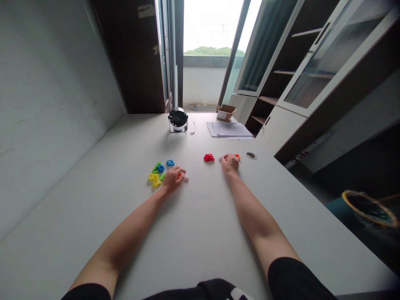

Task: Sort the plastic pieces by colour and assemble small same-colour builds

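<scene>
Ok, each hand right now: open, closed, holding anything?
Left hand: curled at red piece and white piece; grip unclear.
Right hand: curled at another white piece; grip unclear.

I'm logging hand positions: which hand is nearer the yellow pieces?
Left. The left hand is just right of the yellow pieces; the right hand is farther right, past the red pile.
</scene>
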### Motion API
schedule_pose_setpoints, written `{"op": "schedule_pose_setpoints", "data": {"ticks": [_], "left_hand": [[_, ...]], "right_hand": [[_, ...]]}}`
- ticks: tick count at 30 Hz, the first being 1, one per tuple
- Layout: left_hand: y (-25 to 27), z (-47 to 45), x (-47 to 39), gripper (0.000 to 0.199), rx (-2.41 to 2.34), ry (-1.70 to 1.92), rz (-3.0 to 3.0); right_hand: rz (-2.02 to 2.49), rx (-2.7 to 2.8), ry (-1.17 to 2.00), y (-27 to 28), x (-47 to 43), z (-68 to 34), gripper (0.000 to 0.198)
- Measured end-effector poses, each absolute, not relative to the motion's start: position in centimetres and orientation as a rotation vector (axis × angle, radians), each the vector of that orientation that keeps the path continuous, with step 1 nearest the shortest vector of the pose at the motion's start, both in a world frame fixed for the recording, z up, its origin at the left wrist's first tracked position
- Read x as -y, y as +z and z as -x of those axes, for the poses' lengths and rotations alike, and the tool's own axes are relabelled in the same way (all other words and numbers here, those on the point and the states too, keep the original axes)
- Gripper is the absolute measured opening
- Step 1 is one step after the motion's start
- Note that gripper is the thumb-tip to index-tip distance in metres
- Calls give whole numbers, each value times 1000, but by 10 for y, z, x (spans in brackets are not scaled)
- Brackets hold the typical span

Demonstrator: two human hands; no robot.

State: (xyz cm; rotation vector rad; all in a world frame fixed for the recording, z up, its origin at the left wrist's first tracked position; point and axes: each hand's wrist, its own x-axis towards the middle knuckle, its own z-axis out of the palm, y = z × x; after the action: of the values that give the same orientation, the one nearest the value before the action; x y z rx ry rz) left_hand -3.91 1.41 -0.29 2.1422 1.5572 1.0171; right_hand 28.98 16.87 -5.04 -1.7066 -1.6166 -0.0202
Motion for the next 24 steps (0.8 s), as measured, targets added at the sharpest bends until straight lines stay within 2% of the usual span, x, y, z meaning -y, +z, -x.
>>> {"op": "schedule_pose_setpoints", "data": {"ticks": [14,24], "left_hand": [[-7,40,-16,17,-1573,983,-2183],[-8,40,-16,17,-1567,983,-2177]], "right_hand": [[1724,1597,25,-52,-170,-291,10],[1796,1470,8,-54,-169,-291,27]]}}
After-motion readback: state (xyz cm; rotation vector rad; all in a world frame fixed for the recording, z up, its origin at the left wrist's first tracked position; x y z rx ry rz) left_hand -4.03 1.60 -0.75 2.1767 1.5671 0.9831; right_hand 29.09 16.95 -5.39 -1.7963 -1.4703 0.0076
